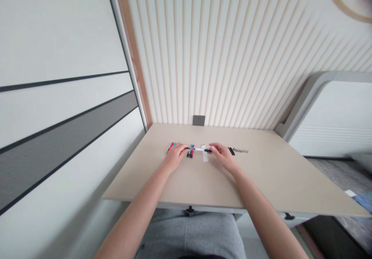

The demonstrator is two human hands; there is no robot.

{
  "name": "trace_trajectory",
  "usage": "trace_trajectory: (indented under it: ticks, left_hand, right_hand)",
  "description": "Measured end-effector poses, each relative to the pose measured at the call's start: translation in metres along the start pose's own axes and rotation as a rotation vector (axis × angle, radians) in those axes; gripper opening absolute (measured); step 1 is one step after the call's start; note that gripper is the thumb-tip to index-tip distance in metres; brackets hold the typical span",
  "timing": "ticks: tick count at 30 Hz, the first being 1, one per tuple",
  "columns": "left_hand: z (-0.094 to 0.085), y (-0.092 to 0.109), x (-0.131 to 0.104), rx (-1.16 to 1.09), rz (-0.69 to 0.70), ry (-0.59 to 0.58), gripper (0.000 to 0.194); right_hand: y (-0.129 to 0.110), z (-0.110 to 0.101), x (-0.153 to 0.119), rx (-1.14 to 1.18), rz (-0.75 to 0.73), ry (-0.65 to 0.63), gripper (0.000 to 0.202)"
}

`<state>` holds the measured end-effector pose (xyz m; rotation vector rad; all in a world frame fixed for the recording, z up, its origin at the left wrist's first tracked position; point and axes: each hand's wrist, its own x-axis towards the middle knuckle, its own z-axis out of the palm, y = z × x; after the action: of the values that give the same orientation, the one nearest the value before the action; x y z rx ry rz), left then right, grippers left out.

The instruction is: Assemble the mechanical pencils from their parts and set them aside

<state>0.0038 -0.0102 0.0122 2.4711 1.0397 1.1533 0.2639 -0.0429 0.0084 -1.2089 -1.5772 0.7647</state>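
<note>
A person in grey trousers (188, 234) holds a slim pen (199, 149) level above a beige bench (203, 185), both forearms reaching forward. The pen, white along the middle and dark toward both ends, spans the space between the left grip (174, 155) and the right grip (222, 155). The left grip is closed on one dark end with thumb and fingers pinched together; the right grip is likewise closed on the other, black end, the pen lying at its fingertips. Beneath and just beside the pen, coloured pieces (190, 151) in teal and red with dark ends lie side by side near the left fingertips, and white sticks (205, 153) lie in a group nearer the right. More coloured pieces (171, 146) show on the far side of the left grip, partly hidden by it. Just beyond the right grip are black pieces (231, 151), next to a row of small dark parts (241, 150), too small to identify. A grey socket (198, 120) sits on the ribbed wall (200, 38) behind the bench.
</note>
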Motion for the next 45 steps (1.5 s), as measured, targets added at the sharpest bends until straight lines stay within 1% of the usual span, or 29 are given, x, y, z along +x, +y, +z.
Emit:
trace_trajectory:
  ticks: [3, 5, 8, 10, 13, 15, 16, 17, 19, 21, 23, 25, 29, 31, 36, 38, 40, 42, 43, 45]
  left_hand:
    - [0.000, -0.001, 0.000, 0.007, -0.001, 0.021, 0.015]
    - [0.000, -0.001, 0.000, 0.006, -0.001, 0.021, 0.014]
    - [0.001, 0.000, 0.000, -0.002, 0.006, 0.007, 0.013]
    - [0.001, 0.000, 0.000, -0.009, 0.008, 0.003, 0.013]
    - [0.000, 0.000, 0.000, -0.015, 0.003, 0.014, 0.014]
    - [-0.001, 0.000, 0.000, -0.011, -0.002, 0.021, 0.014]
    - [-0.001, -0.001, 0.000, -0.007, -0.004, 0.022, 0.014]
    - [-0.001, -0.001, 0.000, -0.004, -0.005, 0.019, 0.013]
    - [0.000, -0.001, 0.000, 0.001, -0.003, 0.004, 0.012]
    - [0.001, 0.000, 0.000, 0.003, -0.004, -0.007, 0.011]
    - [0.001, -0.001, 0.000, 0.003, -0.009, -0.003, 0.011]
    - [0.001, -0.001, 0.000, 0.004, -0.012, 0.004, 0.012]
    - [0.000, -0.004, 0.000, 0.019, -0.006, 0.014, 0.012]
    - [0.001, -0.005, 0.000, 0.024, -0.001, 0.002, 0.012]
    - [0.002, -0.005, -0.001, 0.019, 0.006, -0.025, 0.012]
    - [0.002, -0.005, -0.001, 0.016, -0.002, -0.023, 0.012]
    - [0.002, -0.005, -0.001, 0.014, -0.015, -0.025, 0.012]
    - [0.001, -0.004, -0.001, 0.009, -0.020, -0.024, 0.013]
    - [0.001, -0.003, -0.001, 0.006, -0.021, -0.024, 0.013]
    - [0.001, -0.002, -0.001, -0.003, -0.021, -0.026, 0.014]
  right_hand:
    - [-0.003, 0.000, -0.001, -0.012, -0.042, -0.023, 0.039]
    - [-0.004, 0.000, -0.002, -0.075, -0.017, -0.030, 0.036]
    - [-0.003, 0.000, -0.003, -0.157, 0.075, -0.015, 0.052]
    - [-0.003, 0.000, -0.003, -0.128, 0.072, 0.005, 0.056]
    - [-0.005, -0.001, -0.001, -0.038, -0.025, 0.021, 0.043]
    - [-0.006, -0.001, -0.002, -0.051, -0.061, 0.014, 0.039]
    - [-0.006, -0.001, -0.002, -0.079, -0.056, 0.009, 0.037]
    - [-0.005, -0.001, -0.002, -0.111, -0.035, 0.001, 0.038]
    - [-0.004, -0.001, -0.003, -0.158, 0.031, 0.000, 0.050]
    - [-0.003, 0.000, -0.003, -0.155, 0.061, 0.027, 0.057]
    - [-0.003, -0.001, -0.002, -0.108, 0.022, 0.057, 0.051]
    - [-0.004, -0.002, -0.002, -0.073, -0.032, 0.057, 0.042]
    - [-0.005, -0.004, -0.003, -0.115, -0.062, 0.039, 0.032]
    - [-0.005, -0.004, -0.004, -0.152, -0.051, 0.044, 0.034]
    - [-0.002, -0.003, -0.002, -0.251, -0.021, 0.003, 0.049]
    - [0.002, -0.006, 0.000, -0.321, -0.048, 0.056, 0.049]
    - [0.008, -0.014, 0.001, -0.487, -0.058, 0.203, 0.041]
    - [0.016, -0.027, 0.002, -0.715, 0.020, 0.371, 0.034]
    - [0.021, -0.034, 0.001, -0.808, 0.077, 0.426, 0.032]
    - [0.030, -0.048, 0.000, -0.920, 0.176, 0.457, 0.033]
